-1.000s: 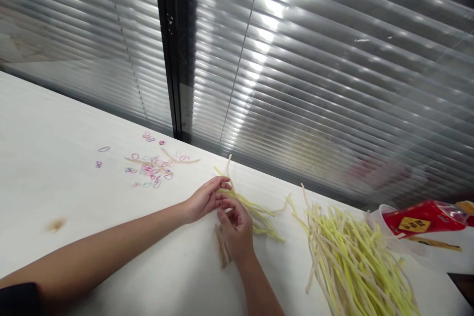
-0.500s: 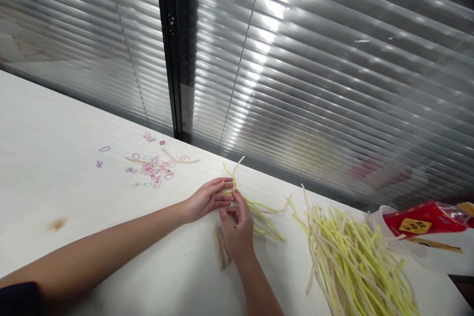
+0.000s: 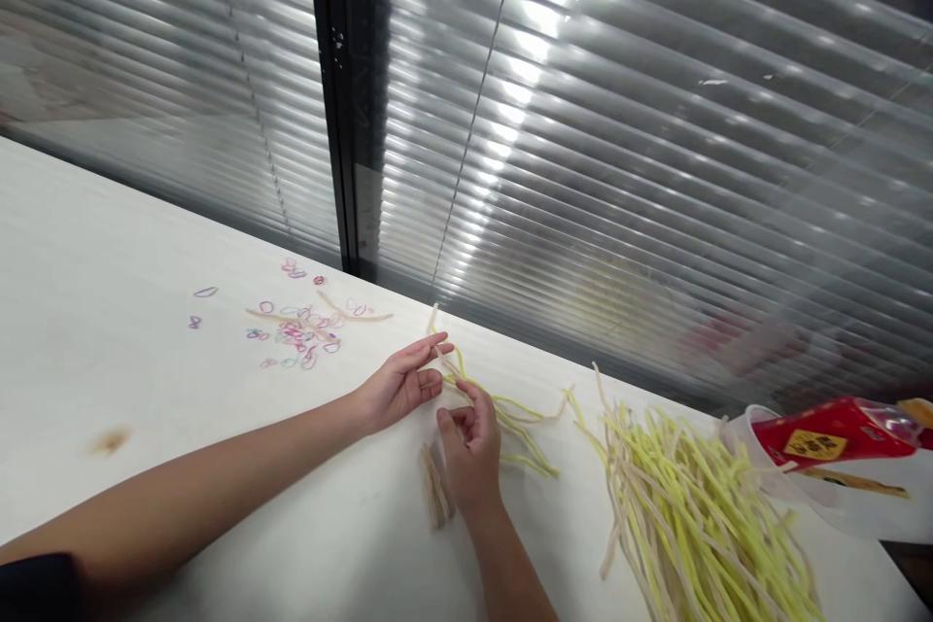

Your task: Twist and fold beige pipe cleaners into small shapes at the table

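Probably light, limp, soft yellow and beige strands [image 3: 526, 434], beyond right hand [image 3: 472, 432]; likely best pinched mid-length. Left hand [image 3: 397, 389] fingers spread, right half-curled; either's grip unclear.

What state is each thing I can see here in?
Left hand: fingers extended, partly open
Right hand: fingers curled, grip unclear
Strands by the hands: loose, splayed
Big strand pile: heaped, overlapping
Beige bundle: lying down
Coloured bands: scattered
Red packet: lying sideways
Blinds: lowered
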Tool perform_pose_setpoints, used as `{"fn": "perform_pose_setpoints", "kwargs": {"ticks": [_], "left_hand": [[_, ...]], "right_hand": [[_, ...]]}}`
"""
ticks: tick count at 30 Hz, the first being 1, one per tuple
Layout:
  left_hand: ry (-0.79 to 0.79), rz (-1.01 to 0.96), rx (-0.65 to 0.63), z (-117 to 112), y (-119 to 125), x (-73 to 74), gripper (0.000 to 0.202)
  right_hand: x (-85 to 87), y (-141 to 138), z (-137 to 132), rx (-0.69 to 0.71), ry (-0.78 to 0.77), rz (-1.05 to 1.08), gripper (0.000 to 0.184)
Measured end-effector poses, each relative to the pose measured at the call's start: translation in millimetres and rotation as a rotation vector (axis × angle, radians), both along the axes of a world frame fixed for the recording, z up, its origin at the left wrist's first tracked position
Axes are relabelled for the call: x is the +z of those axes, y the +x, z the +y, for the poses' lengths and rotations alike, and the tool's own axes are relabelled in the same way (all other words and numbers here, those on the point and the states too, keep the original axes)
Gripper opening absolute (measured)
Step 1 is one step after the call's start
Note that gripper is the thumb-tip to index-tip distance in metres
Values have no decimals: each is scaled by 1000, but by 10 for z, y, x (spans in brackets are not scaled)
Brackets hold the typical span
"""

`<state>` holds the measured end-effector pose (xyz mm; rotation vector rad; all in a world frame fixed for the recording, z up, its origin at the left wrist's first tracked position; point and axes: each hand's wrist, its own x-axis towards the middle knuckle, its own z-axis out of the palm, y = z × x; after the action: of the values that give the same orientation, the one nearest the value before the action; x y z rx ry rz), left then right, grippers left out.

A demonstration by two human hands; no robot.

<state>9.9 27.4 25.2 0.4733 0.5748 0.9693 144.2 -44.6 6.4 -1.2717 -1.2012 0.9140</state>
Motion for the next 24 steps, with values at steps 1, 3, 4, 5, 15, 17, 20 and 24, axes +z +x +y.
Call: {"fn": "perform_pose_setpoints", "kwargs": {"ticks": [1, 3, 4, 5, 15, 17, 20, 24], "left_hand": [[-14, -25, 20, 11, -11, -12, 27], [-32, -71, 20, 31, -29, -40, 20], [-32, -85, 1, 37, -36, -52, 17], [-25, -92, -23, 41, -40, -62, 14], [99, 75, -220, 26, 5, -70, 8], [113, 83, -230, 20, 9, -71, 9], [133, 90, -229, 17, 4, -80, 12], [146, 106, -234, 13, 3, -90, 14]], "right_hand": [[-5, 0, -2, -10, -5, -6, 34], [-8, -3, -10, -17, -3, -12, 29], [-6, -4, -16, -16, 1, -12, 27], [-2, -6, -25, -15, 5, -9, 26], [39, -14, -49, -78, 70, 23, 30], [41, -11, -42, -82, 79, 7, 29], [55, -5, -41, -75, 96, -28, 28], [76, 0, -51, -62, 99, -57, 32]]}}
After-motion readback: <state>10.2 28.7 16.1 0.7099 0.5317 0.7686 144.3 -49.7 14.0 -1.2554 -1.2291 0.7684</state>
